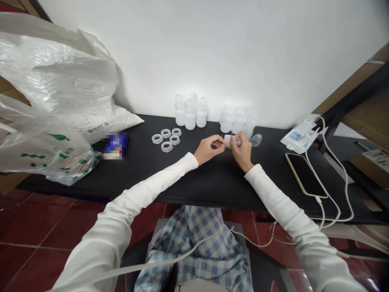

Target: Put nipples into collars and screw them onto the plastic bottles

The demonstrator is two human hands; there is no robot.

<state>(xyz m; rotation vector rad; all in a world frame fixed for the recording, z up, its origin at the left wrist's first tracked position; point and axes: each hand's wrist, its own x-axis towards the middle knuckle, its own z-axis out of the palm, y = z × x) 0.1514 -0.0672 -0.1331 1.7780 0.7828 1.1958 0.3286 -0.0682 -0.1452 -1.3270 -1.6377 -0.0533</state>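
Your right hand (243, 152) grips a small white-and-clear bottle (227, 140) lying sideways over the desk (136, 162), and your left hand (208, 150) curls thumb and fingertips at its left end, though whether they pinch anything, I can't tell. Hold it steady without squeezing, line both hands up along it, and avoid nudging the clear cap (256, 140) just beyond.

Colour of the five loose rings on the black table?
Translucent whitish; the rings show best in the head view.
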